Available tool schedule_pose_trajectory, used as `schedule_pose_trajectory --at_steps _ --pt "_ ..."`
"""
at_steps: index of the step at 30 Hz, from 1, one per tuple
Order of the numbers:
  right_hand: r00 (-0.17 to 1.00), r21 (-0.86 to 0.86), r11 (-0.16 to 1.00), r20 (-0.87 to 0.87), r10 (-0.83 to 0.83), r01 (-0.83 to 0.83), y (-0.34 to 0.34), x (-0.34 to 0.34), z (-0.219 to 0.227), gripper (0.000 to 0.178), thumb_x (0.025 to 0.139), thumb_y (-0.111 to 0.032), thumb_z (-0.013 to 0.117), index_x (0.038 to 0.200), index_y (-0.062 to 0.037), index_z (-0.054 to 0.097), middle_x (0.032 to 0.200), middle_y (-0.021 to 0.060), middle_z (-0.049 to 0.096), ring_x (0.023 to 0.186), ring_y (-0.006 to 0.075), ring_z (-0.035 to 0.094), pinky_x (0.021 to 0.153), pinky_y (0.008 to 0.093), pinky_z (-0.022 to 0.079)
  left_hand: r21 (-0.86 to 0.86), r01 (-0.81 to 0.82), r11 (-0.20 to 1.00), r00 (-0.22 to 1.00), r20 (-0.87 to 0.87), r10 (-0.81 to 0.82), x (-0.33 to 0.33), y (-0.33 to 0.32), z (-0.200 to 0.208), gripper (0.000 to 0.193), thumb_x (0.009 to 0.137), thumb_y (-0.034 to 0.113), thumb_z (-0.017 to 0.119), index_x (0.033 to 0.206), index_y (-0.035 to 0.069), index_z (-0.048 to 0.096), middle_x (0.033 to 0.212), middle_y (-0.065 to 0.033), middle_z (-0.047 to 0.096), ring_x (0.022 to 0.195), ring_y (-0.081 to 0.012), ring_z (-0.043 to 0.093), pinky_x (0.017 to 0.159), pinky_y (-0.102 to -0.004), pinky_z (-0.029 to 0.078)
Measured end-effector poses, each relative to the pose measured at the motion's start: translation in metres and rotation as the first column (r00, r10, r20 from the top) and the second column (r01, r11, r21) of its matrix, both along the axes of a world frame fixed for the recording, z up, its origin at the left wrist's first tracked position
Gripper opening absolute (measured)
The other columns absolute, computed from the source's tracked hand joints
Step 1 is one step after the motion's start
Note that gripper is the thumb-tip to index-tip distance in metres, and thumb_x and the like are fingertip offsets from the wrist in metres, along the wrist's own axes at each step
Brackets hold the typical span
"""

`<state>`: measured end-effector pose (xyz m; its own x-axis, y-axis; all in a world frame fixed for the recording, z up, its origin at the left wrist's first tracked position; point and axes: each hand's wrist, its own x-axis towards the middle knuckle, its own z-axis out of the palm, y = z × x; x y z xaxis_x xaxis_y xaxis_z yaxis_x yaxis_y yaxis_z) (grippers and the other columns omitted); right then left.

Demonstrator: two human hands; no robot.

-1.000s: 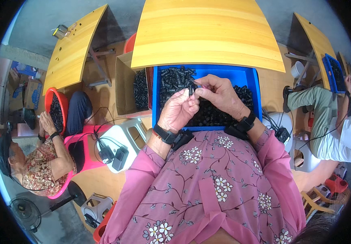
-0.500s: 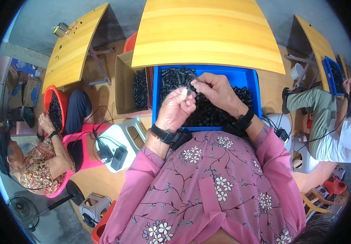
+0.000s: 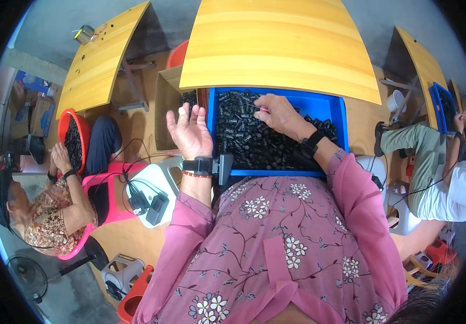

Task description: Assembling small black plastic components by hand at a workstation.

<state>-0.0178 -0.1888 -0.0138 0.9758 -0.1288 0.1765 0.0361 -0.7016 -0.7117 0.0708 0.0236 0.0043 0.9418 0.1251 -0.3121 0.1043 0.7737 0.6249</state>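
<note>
My left hand (image 3: 191, 132) is open, palm up and fingers spread, at the left edge of the blue tray by the cardboard box (image 3: 166, 102). Nothing shows in its palm. Over the tray, my right hand (image 3: 282, 114) is closed in a pinch on a small thin tool (image 3: 258, 106), whose tip points left; its exact kind is too small to tell. Below both wrists the blue tray (image 3: 287, 173) holds a heap of small black cylindrical parts (image 3: 249, 141). More black parts (image 3: 188, 98) lie in the cardboard box, partly hidden by my fingers.
A yellow wooden table (image 3: 279, 46) overhangs the tray's far edge. At left, a person handles black parts in a red basin (image 3: 83, 135). A white stool (image 3: 154, 186) carries black adapters and cables. Another person sits at right beside a blue tray (image 3: 442, 108).
My left hand has moved left from the tray's middle to its side and opened; the small dark piece at its fingertips is gone. My right hand still pinches the thin tool.
</note>
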Motion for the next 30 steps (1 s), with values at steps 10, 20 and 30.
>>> schedule_pose_trajectory --at_steps 10,20,30 --pt "0.997 0.014 0.997 -0.032 0.072 -0.071 0.002 -0.008 0.011 0.018 0.082 -0.011 0.072 0.093 0.0018 0.065 0.080 0.0160 0.064 0.074 0.0285 0.063 0.069 0.0369 0.050 0.139 0.386 0.912 0.842 0.351 -0.410 -0.024 -0.013 0.000 0.019 0.096 0.010 0.061 0.114 0.003 0.059 0.095 -0.0106 0.066 0.070 -0.0149 0.060 0.061 -0.0289 0.052" --pt "0.996 0.290 0.957 0.089 -0.007 -0.020 0.010 -0.051 0.066 0.014 0.083 -0.006 0.072 0.095 0.0004 0.067 0.080 0.0064 0.061 0.072 0.0136 0.057 0.065 0.0277 0.047 0.346 0.762 0.547 0.562 0.065 -0.825 -0.053 -0.026 0.015 0.020 0.098 0.021 0.062 0.102 0.002 0.062 0.085 -0.0070 0.067 0.062 -0.0102 0.060 0.054 -0.0228 0.049" --pt "0.995 0.463 0.885 0.065 -0.081 0.042 0.016 -0.060 0.057 0.017 0.085 -0.010 0.074 0.095 0.0019 0.069 0.077 0.0032 0.064 0.070 0.0066 0.055 0.063 0.0245 0.047 -0.021 0.873 0.487 0.485 0.129 -0.865 -0.061 -0.029 0.004 0.007 0.096 0.010 0.061 0.100 0.005 0.061 0.092 -0.0087 0.068 0.074 -0.0141 0.066 0.067 -0.0275 0.056"
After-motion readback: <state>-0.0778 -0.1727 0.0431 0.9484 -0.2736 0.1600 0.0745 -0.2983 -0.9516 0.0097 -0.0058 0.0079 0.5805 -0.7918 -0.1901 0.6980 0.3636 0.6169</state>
